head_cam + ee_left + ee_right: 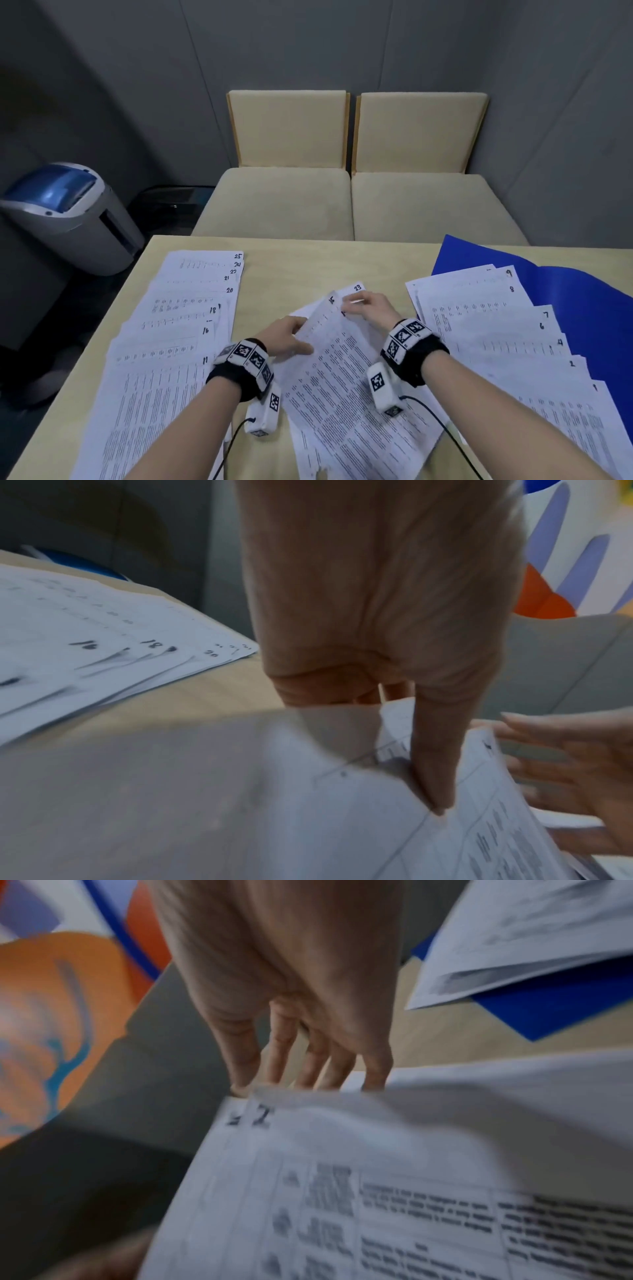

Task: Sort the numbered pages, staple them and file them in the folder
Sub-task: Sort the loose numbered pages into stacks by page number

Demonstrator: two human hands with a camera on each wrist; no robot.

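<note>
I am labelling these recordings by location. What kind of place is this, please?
Probably an office or small meeting room. A pale desk carries fanned numbered pages and a blue folder; a paper shredder stands at the left, and two beige cushioned seats face the desk against grey walls.

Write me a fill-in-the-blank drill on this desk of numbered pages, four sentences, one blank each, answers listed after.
1. The fanned pages numbered 1 to 9 lie partly on a folder coloured ____.
2. The top sheet of the left fan is numbered ____.
3. Behind the table stand ____ beige chairs.
4. The loose page just beyond the right hand is numbered ____.

Missing words: blue; 25; two; 23
</note>
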